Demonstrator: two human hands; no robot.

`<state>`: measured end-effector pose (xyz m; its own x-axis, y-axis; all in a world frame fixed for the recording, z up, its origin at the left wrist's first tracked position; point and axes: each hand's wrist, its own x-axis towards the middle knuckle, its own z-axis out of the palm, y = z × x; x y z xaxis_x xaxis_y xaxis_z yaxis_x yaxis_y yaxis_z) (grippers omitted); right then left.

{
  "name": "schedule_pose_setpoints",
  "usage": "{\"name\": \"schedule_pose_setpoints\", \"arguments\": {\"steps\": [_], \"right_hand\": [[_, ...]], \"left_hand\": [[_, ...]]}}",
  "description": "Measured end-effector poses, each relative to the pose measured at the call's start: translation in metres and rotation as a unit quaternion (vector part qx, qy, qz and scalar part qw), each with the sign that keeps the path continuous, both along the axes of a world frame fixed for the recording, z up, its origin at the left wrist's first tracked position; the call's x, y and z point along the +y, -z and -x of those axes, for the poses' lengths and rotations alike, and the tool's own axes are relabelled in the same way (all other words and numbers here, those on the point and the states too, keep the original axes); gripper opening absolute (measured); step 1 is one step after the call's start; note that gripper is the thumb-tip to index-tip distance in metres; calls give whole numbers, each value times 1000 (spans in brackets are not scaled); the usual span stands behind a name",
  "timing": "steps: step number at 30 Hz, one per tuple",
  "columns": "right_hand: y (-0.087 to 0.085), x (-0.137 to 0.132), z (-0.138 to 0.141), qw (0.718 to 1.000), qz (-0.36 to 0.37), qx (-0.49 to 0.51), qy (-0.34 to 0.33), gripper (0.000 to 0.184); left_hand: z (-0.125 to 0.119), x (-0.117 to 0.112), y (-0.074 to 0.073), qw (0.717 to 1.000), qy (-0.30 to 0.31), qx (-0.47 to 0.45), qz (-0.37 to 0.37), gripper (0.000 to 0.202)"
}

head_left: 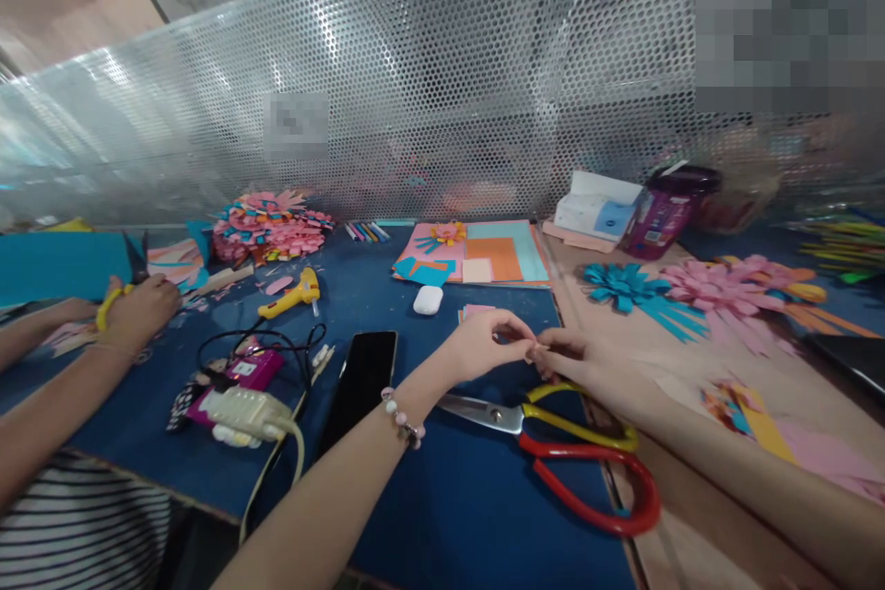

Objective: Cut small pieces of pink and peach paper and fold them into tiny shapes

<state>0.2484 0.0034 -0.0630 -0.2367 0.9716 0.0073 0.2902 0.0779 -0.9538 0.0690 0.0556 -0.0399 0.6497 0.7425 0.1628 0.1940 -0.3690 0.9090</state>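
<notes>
My left hand (484, 343) and my right hand (571, 352) meet above the blue table (442, 516), fingertips pinched together on a small pale piece between them that I cannot make out. Right under my hands lie large scissors (560, 442) with one yellow and one red handle, blades pointing left. A beaded bracelet (403, 417) sits on my left wrist. A small pink paper square (474, 311) lies just behind my left hand.
A black phone (359, 383), a white power strip (245, 410), a yellow glue gun (294, 293) and white earbud case (428, 299) lie left. Paper flowers (269, 226), coloured sheets (484, 253), a tissue box (598, 207) stand behind. At far left, another person's hand (135, 313) holds yellow-handled scissors.
</notes>
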Motion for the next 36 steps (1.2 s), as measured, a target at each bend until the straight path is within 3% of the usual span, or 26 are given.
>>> {"name": "schedule_pose_setpoints", "arguments": {"steps": [11, 18, 36], "right_hand": [[-2, -1, 3, 1000, 9, 4, -1, 28], [-5, -3, 3, 999, -18, -46, 1, 27], [-4, -2, 3, 996, -48, -71, -6, 27]], "left_hand": [[1, 0, -2, 996, 18, -20, 87, 15], [4, 0, -1, 992, 17, -21, 125, 18], [4, 1, -1, 994, 20, -6, 105, 20]]}}
